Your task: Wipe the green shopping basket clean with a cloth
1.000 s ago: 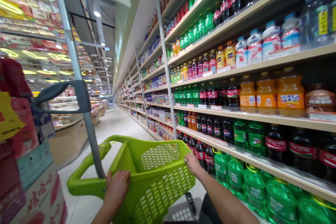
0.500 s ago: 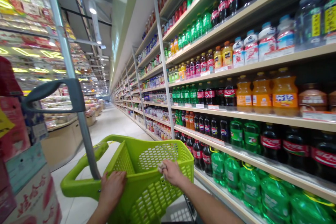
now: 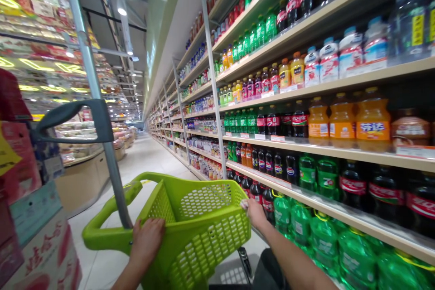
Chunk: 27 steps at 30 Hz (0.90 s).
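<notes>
A lime-green plastic shopping basket [image 3: 200,231] with a perforated wall stands in front of me, tilted, in a supermarket aisle. My left hand [image 3: 147,241] is closed over its near left rim, beside the metal pull-handle pole [image 3: 102,136]. At the basket's right rim my right hand [image 3: 254,212] is closed, with a small pale scrap showing at the fingertips that I cannot make out. The pole's grey grip [image 3: 73,120] juts out to the left above the basket. Nothing shows inside the basket.
Long shelves [image 3: 340,154] of bottled drinks run along the right: green, dark cola and orange bottles close by my right arm. Stacked red and white cartons [image 3: 37,235] crowd the left. The pale tiled aisle floor [image 3: 146,158] stretches ahead between them.
My right hand has slid from the middle of the basket's near rim back out to its right corner. The left hand keeps its hold. The view shifted slightly.
</notes>
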### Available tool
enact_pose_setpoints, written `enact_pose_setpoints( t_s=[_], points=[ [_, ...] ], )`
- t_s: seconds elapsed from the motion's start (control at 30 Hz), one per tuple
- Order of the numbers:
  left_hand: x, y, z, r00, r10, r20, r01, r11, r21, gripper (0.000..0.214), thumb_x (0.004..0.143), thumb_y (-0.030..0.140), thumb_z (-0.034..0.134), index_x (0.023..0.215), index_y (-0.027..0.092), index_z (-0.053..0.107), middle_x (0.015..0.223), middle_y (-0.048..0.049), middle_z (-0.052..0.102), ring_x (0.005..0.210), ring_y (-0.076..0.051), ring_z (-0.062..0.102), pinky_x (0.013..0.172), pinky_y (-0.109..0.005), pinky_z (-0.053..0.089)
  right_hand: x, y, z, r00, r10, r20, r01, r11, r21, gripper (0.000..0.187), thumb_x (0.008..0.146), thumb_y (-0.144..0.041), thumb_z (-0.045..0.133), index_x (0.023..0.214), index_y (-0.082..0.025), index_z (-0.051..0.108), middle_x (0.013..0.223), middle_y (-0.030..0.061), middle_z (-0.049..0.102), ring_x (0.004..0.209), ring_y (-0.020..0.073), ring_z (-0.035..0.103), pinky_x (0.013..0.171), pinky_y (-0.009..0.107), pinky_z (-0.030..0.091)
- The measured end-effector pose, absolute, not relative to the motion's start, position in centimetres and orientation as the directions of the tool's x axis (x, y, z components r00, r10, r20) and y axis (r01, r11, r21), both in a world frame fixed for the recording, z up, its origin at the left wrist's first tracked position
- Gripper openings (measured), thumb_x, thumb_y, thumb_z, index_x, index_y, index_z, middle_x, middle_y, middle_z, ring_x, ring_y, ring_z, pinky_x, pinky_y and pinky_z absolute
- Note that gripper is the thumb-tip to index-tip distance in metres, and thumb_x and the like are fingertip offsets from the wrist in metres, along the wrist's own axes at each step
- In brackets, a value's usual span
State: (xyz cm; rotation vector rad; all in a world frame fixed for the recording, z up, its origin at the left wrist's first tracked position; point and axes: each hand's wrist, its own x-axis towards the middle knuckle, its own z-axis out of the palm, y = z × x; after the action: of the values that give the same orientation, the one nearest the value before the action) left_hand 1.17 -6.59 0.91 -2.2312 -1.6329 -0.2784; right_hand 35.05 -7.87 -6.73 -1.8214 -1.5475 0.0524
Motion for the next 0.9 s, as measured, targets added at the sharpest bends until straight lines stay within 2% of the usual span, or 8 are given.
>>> enact_pose_setpoints(
  t_s=[0.1, 0.17, 0.27, 0.33, 0.4, 0.57, 0.73, 0.9],
  points=[
    [1.2, -6.5, 1.1, 0.308, 0.883, 0.355, 0.949, -0.260, -0.178, 0.029, 0.080, 0.016, 0.031, 0.080, 0.021, 0.060, 0.090, -0.0029, 0.067, 0.097, -0.021, 0.055, 0.094, -0.046, 0.020, 29.8, -7.3, -6.7, 0.182, 0.876, 0.447, 0.836, 0.102, -0.540, 0.032, 0.071, -0.003, 0.034, 0.082, -0.014, 0.062, 0.089, 0.0086, 0.063, 0.084, 0.0190, 0.054, 0.075, 0.028, 0.036],
    [1.1, -6.3, 1.0, 0.305, 0.888, 0.343, 0.949, -0.256, -0.182, 0.029, 0.080, 0.016, 0.032, 0.082, 0.021, 0.061, 0.091, -0.0031, 0.067, 0.097, -0.022, 0.055, 0.093, -0.046, 0.021, 25.1, -6.6, -6.7, 0.068, 0.872, 0.485, 0.828, 0.222, -0.514, 0.033, 0.068, -0.002, 0.039, 0.083, -0.021, 0.063, 0.091, 0.0010, 0.064, 0.087, 0.0151, 0.053, 0.079, 0.023, 0.035],
    [0.5, -5.4, 0.5, 0.304, 0.895, 0.325, 0.949, -0.254, -0.187, 0.029, 0.079, 0.018, 0.034, 0.084, 0.022, 0.061, 0.094, -0.0041, 0.067, 0.099, -0.023, 0.054, 0.094, -0.045, 0.022, 22.1, -5.7, -6.6, -0.120, 0.842, 0.526, 0.809, 0.390, -0.441, 0.034, 0.066, -0.003, 0.044, 0.088, -0.023, 0.062, 0.095, -0.0008, 0.063, 0.090, 0.0147, 0.052, 0.081, 0.023, 0.034],
    [0.0, -4.6, -0.1, 0.315, 0.888, 0.336, 0.946, -0.267, -0.182, 0.029, 0.078, 0.018, 0.034, 0.085, 0.022, 0.061, 0.096, -0.0049, 0.066, 0.100, -0.023, 0.054, 0.094, -0.045, 0.022, 23.9, -5.6, -6.6, -0.102, 0.878, 0.468, 0.846, 0.324, -0.424, 0.031, 0.067, -0.004, 0.045, 0.086, -0.021, 0.062, 0.094, 0.0014, 0.063, 0.089, 0.0167, 0.052, 0.081, 0.026, 0.034],
    [-0.4, -3.6, -0.8, 0.329, 0.874, 0.359, 0.944, -0.291, -0.156, 0.029, 0.078, 0.018, 0.032, 0.084, 0.021, 0.061, 0.095, -0.0052, 0.066, 0.099, -0.024, 0.054, 0.094, -0.044, 0.023, 27.6, -5.8, -6.6, 0.028, 0.912, 0.409, 0.885, 0.168, -0.435, 0.027, 0.069, -0.004, 0.043, 0.080, -0.018, 0.063, 0.091, 0.0047, 0.063, 0.087, 0.0191, 0.053, 0.079, 0.029, 0.035],
    [-0.7, -2.1, -1.4, 0.323, 0.863, 0.387, 0.944, -0.325, -0.064, 0.021, 0.073, 0.019, 0.038, 0.073, 0.026, 0.058, 0.082, -0.0004, 0.066, 0.092, -0.023, 0.055, 0.090, -0.038, 0.030, 32.4, -6.5, -7.1, 0.279, 0.877, 0.390, 0.872, -0.062, -0.485, 0.022, 0.072, -0.011, 0.046, 0.085, -0.014, 0.063, 0.094, 0.0107, 0.060, 0.090, 0.0225, 0.053, 0.080, 0.032, 0.037],
    [-0.3, -3.1, -1.0, 0.307, 0.858, 0.412, 0.949, -0.309, -0.064, 0.020, 0.072, 0.018, 0.038, 0.073, 0.027, 0.057, 0.085, 0.0015, 0.065, 0.095, -0.021, 0.054, 0.092, -0.038, 0.027, 28.1, -6.4, -7.7, 0.237, 0.858, 0.456, 0.869, 0.022, -0.494, 0.029, 0.073, -0.017, 0.051, 0.100, -0.018, 0.060, 0.119, 0.0100, 0.050, 0.113, 0.0238, 0.041, 0.093, 0.032, 0.030],
    [0.2, -5.3, 0.2, 0.321, 0.864, 0.388, 0.947, -0.294, -0.130, 0.027, 0.079, 0.019, 0.031, 0.080, 0.021, 0.058, 0.092, -0.0036, 0.066, 0.098, -0.022, 0.053, 0.095, -0.046, 0.018, 30.9, -7.6, -7.0, 0.178, 0.900, 0.398, 0.865, 0.050, -0.500, 0.030, 0.076, -0.006, 0.039, 0.089, -0.019, 0.063, 0.103, 0.0066, 0.058, 0.096, 0.0188, 0.050, 0.084, 0.027, 0.035]
  ],
)
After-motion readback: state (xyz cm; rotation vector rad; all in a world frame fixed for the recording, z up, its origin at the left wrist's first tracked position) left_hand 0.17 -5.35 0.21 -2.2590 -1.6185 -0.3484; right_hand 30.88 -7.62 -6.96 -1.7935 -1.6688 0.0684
